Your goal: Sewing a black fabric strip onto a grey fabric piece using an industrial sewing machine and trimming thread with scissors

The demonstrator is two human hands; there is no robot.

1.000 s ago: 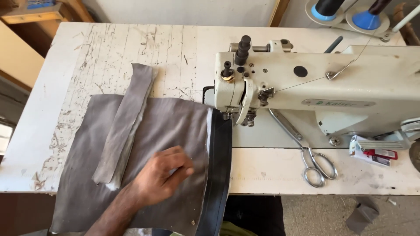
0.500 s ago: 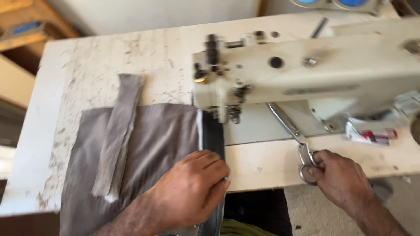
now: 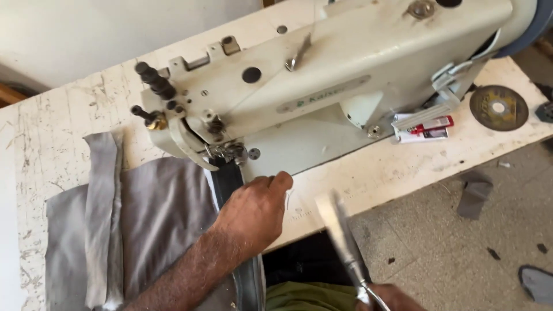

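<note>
My left hand lies flat on the grey fabric, right by its dark folded edge, just in front of the presser foot of the cream sewing machine. My right hand shows only at the bottom edge, closed round the handles of metal scissors, whose blurred blades point up toward the table edge. A narrow grey strip lies along the fabric's left side.
The worn white table carries a small white and red package and a round grinding disc at the right. Grey scraps lie on the speckled floor below.
My right hand has lifted the scissors off the table and brought them down toward me. My left hand slid right to the fabric's dark edge near the presser foot. The view swung closer.
</note>
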